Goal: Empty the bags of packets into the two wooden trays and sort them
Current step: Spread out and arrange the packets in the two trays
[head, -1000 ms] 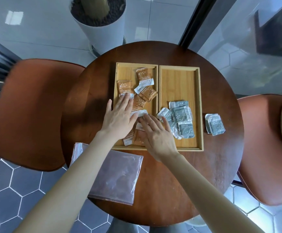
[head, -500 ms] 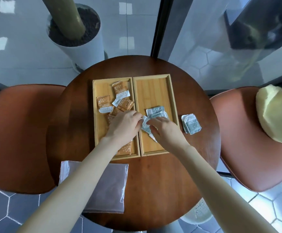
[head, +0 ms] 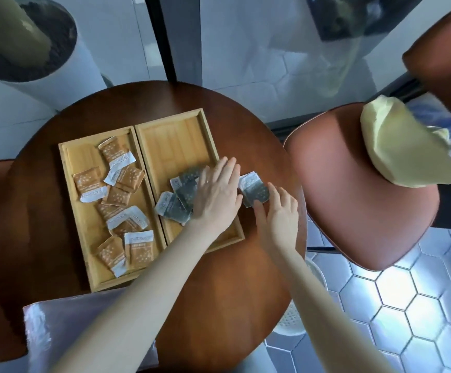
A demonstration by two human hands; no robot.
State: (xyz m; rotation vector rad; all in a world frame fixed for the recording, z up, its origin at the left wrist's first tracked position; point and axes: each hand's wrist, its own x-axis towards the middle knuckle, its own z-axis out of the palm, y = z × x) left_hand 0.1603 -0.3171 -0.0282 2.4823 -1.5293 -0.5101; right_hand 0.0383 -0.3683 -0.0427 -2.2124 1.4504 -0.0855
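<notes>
**Q:** Head view: where do the sorted items lie, and what is each hand doing?

**A:** The orange-brown sachet packets [head: 116,196] lie scattered in the left wooden tray [head: 69,157]. The grey-green sachet packets [head: 177,203] are heaped near the middle of the right wooden tray [head: 176,135]. One small stack of grey-green packets [head: 254,191] lies outside, on the round dark wooden table [head: 219,292], just beside the right tray's right rim. The left hand [head: 215,196] lies open and flat, palm down, over the heap and gripping nothing. The right hand [head: 279,212] is open too, its fingertips [head: 258,204] touching the near edge of the outside stack; nothing is pinched yet.

**Q:** How should the stack handle?

**A:** The packets appear light, thin and soft, with crimped foil-like ends, probably slippery against each other. A pinch across the whole stack, thumb under and fingers over, would likely keep it together; alternatively it could be slid over the rim.

**Q:** Anything else?

**A:** An emptied clear plastic bag [head: 65,329] lies at the table's near-left edge.
</notes>
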